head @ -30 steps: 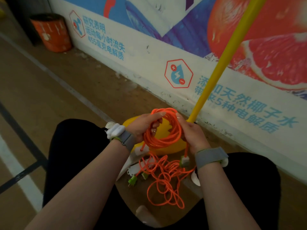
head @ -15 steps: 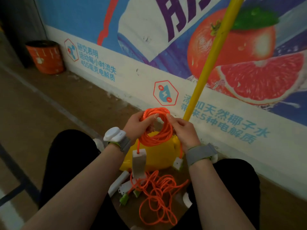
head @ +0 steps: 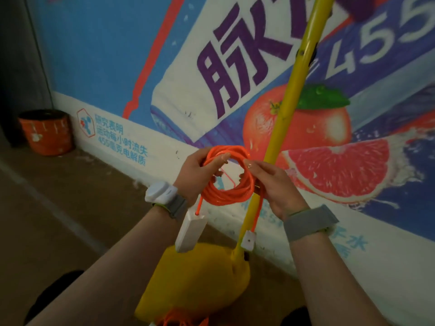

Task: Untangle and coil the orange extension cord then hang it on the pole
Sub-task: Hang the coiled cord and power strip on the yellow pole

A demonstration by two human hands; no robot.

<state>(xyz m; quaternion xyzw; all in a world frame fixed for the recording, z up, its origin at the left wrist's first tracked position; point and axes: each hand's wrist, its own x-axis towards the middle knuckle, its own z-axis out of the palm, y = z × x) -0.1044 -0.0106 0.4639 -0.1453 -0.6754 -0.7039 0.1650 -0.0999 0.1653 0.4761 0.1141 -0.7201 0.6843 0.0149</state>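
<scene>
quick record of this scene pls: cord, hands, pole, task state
cord: orange, coiled in a ring, in front of the pole
left hand: grips the ring's left side
right hand: grips its right side
ends: socket block and plug hang below the ring
pole: yellow, tilted, set in a yellow base
task state: coiled, not yet hung

cord coil (head: 226, 196): held between both hands, before the wall (head: 106, 55), just left of the pole (head: 289, 107)
left hand (head: 195, 170): gripped the coil's left side
right hand (head: 273, 184): gripped its right side, before the pole
socket block (head: 191, 229): hung under the left hand, above the base (head: 197, 283)
plug (head: 248, 240): hung beside the pole's foot
bin (head: 46, 135): far left, against the wall
</scene>
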